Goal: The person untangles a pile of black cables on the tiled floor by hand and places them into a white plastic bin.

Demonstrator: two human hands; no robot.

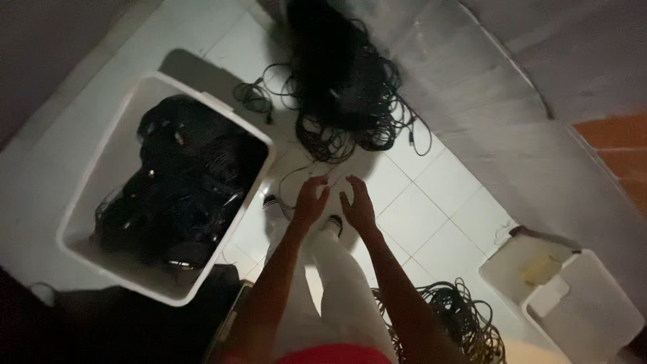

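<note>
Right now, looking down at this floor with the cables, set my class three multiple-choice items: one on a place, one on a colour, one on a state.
1. Where does the big pile of black cables lie?
A. On the tiled floor ahead of the hands
B. On a shelf
C. Inside the small white box

2. What colour is the large tub on the left?
A. Red
B. White
C. Green

3. How are the left hand and the right hand?
A. Both fists closed around a hammer
B. Open, fingers spread, holding nothing clearly seen
C. Resting inside the tub

Answers: 1 A, the tangle spreads over the white tiles beyond the fingertips. 2 B, its rim and walls are white, with dark cables inside. 3 B, both hands hang open above the floor.
</note>
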